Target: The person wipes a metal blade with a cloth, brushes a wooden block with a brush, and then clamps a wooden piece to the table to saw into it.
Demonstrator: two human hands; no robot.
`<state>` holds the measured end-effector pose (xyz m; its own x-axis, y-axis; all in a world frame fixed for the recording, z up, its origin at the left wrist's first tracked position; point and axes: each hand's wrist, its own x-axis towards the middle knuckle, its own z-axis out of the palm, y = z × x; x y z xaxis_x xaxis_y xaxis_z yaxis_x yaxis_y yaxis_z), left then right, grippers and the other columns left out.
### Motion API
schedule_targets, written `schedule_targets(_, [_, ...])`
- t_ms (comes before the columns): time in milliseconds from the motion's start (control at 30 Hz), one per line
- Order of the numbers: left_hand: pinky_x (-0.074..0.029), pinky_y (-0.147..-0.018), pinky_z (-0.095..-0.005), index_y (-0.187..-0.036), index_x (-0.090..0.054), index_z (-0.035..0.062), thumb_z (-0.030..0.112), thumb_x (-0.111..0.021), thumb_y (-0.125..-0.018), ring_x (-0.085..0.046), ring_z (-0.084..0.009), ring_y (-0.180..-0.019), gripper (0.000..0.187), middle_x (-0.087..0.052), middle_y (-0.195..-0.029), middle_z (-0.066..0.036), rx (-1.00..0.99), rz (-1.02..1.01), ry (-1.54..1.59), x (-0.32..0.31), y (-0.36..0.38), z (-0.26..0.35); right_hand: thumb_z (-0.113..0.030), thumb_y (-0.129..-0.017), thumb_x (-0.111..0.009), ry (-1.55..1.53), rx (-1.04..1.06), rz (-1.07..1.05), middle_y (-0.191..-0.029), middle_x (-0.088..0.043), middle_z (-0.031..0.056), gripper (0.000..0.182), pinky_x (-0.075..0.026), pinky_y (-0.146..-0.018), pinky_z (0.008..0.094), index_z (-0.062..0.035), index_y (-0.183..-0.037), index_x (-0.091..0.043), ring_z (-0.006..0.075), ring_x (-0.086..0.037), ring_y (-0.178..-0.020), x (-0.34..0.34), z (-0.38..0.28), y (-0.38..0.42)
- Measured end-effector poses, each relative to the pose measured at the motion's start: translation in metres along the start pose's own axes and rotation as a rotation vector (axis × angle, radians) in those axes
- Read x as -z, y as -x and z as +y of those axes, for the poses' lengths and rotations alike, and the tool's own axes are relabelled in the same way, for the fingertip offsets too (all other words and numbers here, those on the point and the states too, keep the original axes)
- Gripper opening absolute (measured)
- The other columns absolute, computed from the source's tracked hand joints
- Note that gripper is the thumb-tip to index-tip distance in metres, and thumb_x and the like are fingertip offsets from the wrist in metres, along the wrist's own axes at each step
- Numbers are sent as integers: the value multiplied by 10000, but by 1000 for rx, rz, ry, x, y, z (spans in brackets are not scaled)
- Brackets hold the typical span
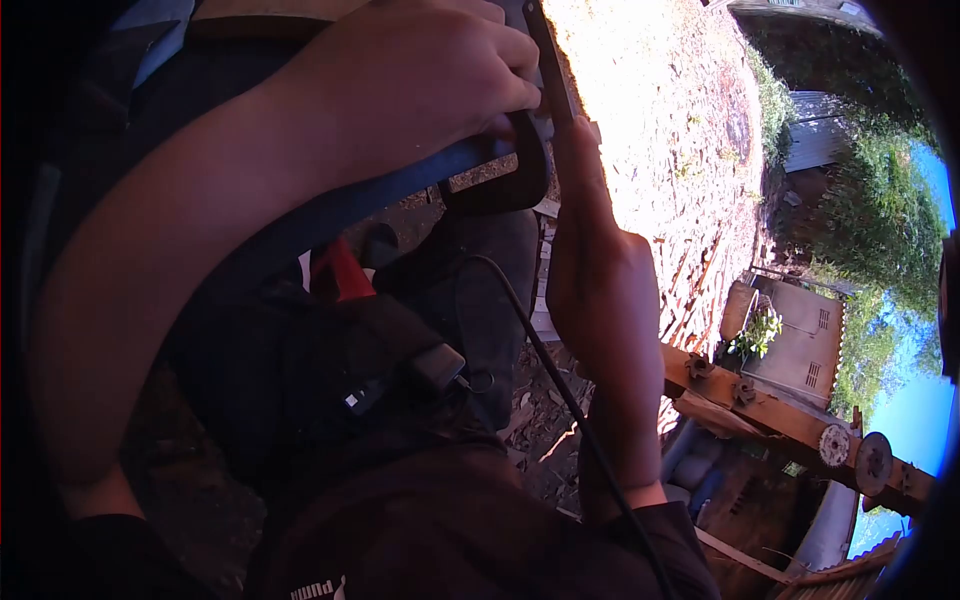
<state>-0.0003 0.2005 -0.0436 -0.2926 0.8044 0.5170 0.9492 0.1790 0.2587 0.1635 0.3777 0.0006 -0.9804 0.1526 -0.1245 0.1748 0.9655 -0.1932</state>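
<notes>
My left hand [450,70] reaches across the top, back toward me, with its fingers curled closed. Its grip is hidden; the fingertips meet a dark looped frame [535,175] that resembles a clamp or handle. From that frame a dark bluish bar [400,170] runs down to the left, under my forearm. A narrow flat dark bar [552,65] stands just right of my left fingers. At its lower end is my right hand [595,235], seen edge-on, its fingers pressed together against the bar. Shade hides the details between the hands.
A black cable [545,355] curves past my right forearm. A small device [440,365] rests at my lap, near something red [340,272]. Sunlit ground [680,150] with scattered chips lies right. A wooden beam [800,415] carries round discs [873,462]; a metal cabinet [790,335] stands beyond.
</notes>
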Motion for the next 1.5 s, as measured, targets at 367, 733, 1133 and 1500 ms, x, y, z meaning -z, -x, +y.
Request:
schedule_targets(367, [-421,-1079,-488,-1142,-767,138,197,-625,-972,-657,-189,-1112,229,-721,-1135,-8,-1,-60,-44,1,-1,2,30,-978,-481,-86,-2,9,-1277,-657,291,689,-533,-618,466,-114,-1629,-309,422,-707,-712,-1,3,4])
schedule_targets(733, [-417,-1066,-461,-1138,-766,146,196,-629,-968,-646,-178,-1103,224,-716,-1148,7,14,-76,-80,5,-2,6,71,-961,-436,-79,18,50,-1294,-668,262,715,-565,-676,454,-106,-1637,-287,423,-734,-789,-9,7,0])
schedule_targets(1133, [-442,-1015,-441,-1145,-758,141,198,-630,-954,-658,-192,-1097,237,-717,-1148,-3,-49,-60,-172,6,-2,2,70,-954,-449,-164,65,124,-1277,-667,269,697,-552,-655,463,-73,-1621,-302,429,-723,-762,-14,1,-1])
schedule_targets(1500, [-438,-1043,-472,-1136,-755,119,165,-598,-960,-653,-193,-1113,240,-710,-1177,-15,-62,-44,-173,3,1,0,106,-932,-405,-144,-9,24,-1428,-607,233,745,-563,-634,406,-98,-1639,-286,306,-752,-731,-1,-2,20])
